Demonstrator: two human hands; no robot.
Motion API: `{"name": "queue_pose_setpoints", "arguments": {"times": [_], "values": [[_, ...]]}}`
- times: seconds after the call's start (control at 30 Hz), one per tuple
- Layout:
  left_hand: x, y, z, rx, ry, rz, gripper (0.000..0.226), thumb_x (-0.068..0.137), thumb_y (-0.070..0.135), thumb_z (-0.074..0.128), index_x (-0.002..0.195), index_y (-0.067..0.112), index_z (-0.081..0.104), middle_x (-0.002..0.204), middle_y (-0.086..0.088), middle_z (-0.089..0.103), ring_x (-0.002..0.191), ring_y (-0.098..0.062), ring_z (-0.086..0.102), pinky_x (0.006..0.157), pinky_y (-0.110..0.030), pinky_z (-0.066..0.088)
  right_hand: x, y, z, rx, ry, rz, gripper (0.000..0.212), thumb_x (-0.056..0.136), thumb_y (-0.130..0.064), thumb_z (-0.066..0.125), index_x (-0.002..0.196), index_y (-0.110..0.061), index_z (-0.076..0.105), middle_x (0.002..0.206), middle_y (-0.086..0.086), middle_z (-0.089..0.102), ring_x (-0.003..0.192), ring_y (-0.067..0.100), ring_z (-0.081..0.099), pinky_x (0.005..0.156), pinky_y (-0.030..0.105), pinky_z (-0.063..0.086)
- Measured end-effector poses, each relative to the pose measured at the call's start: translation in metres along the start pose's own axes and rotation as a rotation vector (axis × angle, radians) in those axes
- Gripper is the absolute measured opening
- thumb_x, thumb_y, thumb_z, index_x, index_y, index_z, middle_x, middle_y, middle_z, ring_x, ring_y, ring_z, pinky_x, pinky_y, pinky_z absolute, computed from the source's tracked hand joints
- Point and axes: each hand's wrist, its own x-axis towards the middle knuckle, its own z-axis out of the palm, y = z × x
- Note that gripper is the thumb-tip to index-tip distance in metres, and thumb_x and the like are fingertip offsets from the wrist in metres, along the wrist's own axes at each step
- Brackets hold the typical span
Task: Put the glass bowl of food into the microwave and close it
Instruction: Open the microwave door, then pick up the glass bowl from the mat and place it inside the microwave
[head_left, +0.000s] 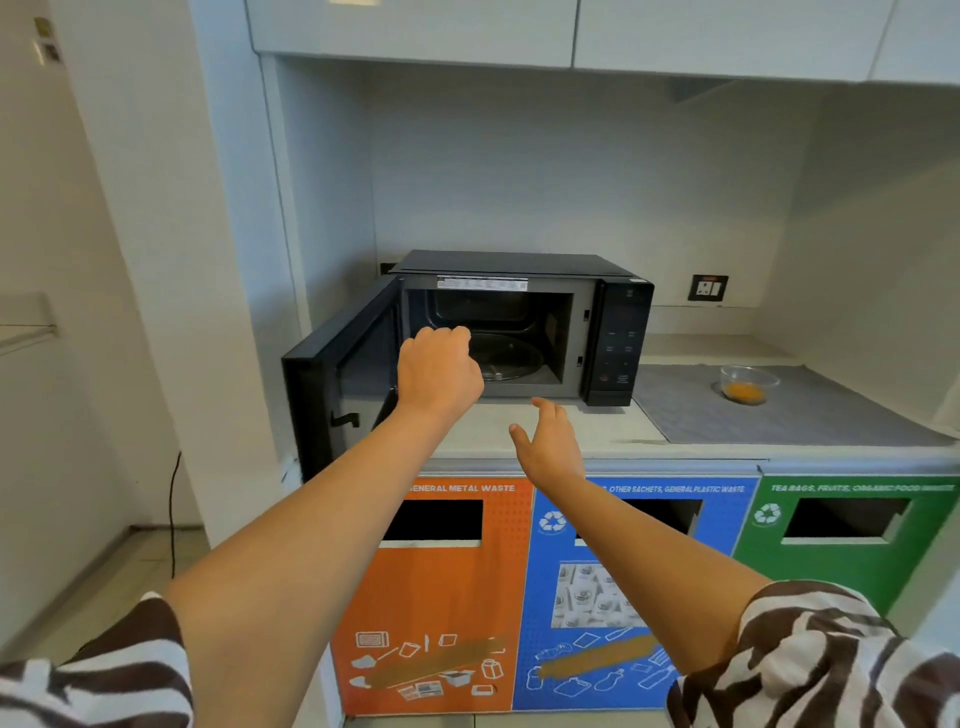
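A black microwave (618, 332) stands on the counter with its door (340, 374) swung open to the left; a glass turntable (506, 358) lies inside the empty cavity. The glass bowl (748, 383) with orange food rests on a grey mat (810, 410), to the right of the microwave. My left hand (439, 371) hovers in front of the cavity opening, fingers curled, holding nothing. My right hand (550, 447) is lower, over the counter's front edge, fingers spread and empty, well left of the bowl.
The white counter (587, 431) sits over orange (431, 587), blue (618, 587) and green (841, 540) waste bins with slots. A wall socket (707, 287) is behind the mat. White cabinets hang above. A wall and black cable (171, 514) are at the left.
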Motion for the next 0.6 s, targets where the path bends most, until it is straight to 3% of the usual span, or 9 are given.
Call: {"name": "queue_pose_setpoints", "arguments": {"times": [0.17, 0.6], "values": [[0.01, 0.026, 0.043, 0.018, -0.063, -0.012, 0.03, 0.09, 0.015, 0.048, 0.114, 0.007, 0.062, 0.108, -0.011, 0.069, 0.105, -0.029, 0.057, 0.087, -0.039, 0.043, 0.019, 0.028, -0.025, -0.022, 0.025, -0.021, 0.054, 0.094, -0.029, 0.051, 0.143, -0.015, 0.032, 0.151, 0.007, 0.036, 0.136, 0.024, 0.04, 0.109, 0.036, 0.037], [0.063, 0.178, 0.202, -0.059, -0.303, -0.023, 0.031, 0.091, 0.019, 0.048, 0.117, 0.01, 0.062, 0.11, -0.011, 0.069, 0.108, -0.029, 0.056, 0.088, -0.04, 0.047, 0.113, 0.174, -0.129, -0.035, -0.006, 0.115, 0.051, 0.094, -0.029, 0.049, 0.141, -0.017, 0.035, 0.146, 0.007, 0.044, 0.13, 0.025, 0.046, 0.105, 0.038, 0.04]]}}
